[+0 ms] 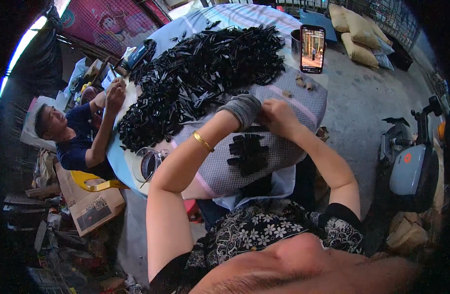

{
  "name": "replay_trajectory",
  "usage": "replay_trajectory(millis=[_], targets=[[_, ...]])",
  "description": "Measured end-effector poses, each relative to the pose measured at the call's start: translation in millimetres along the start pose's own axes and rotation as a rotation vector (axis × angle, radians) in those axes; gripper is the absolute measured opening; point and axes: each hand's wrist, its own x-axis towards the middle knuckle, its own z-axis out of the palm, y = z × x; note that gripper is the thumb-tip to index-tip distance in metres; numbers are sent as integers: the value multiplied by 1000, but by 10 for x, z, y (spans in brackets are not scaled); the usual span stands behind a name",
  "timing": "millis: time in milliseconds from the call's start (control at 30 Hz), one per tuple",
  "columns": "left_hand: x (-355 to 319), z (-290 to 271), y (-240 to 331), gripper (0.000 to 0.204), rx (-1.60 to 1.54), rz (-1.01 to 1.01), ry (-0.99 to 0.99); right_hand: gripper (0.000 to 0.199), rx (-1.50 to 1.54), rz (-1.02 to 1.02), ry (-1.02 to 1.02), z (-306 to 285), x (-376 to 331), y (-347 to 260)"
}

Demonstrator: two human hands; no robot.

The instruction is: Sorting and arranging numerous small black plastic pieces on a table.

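Observation:
My left hand [243,109], in a grey knitted glove, is curled in front of me over the patterned cloth. My bare right hand [279,116] meets it, its fingers bent inward. Both hands look closed, but whatever lies between them is too small and hidden to name. Just below them, a stack of black plastic clip-like pieces [247,154] lies on the cloth. Beyond my left hand spreads a big heap of similar black plastic pieces [205,73].
A glass mug of dark liquid [147,165] stands near my left forearm. A phone [312,49] leans upright against a dark cup at the far right, near small tan pieces [306,84]. Another person [80,127] sits at the left edge, hands raised over the table.

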Motion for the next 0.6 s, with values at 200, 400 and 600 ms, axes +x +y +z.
replay_trajectory(millis=[200,400,600], targets=[[74,290,-136,19,-18,69,89,14,-54,-10,79,91,-46,43],[34,328,-105,21,-17,10,154,16,45,96,-10,62,-62,33],[-254,368,-86,53,-636,-83,438,13,387,109,-9,-7,-28,120]])
